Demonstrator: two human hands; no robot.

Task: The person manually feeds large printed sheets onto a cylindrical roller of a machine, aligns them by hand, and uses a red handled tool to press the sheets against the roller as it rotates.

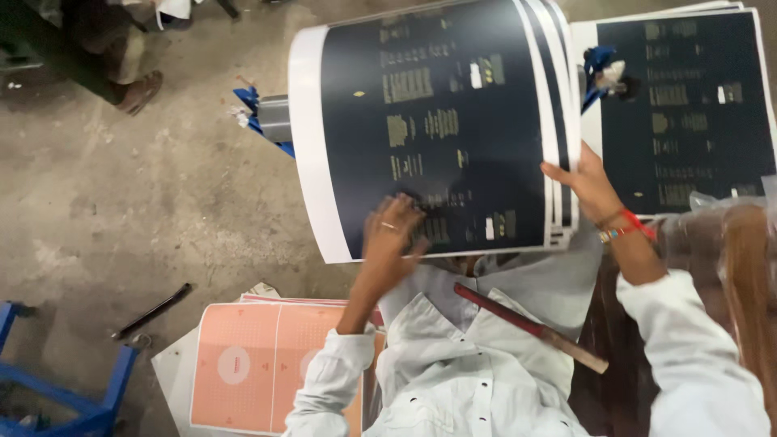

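Your left hand (394, 235) lay flat, fingers spread, on the dark printed sheet (429, 121) — curved over a metal roller (273, 118) — while your right hand (584, 184) gripped the sheet's right edge.

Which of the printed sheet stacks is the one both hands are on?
The curved dark navy stack at centre: left hand presses its face, right hand grips its edge. The navy stack at right and the orange sheets lie untouched.
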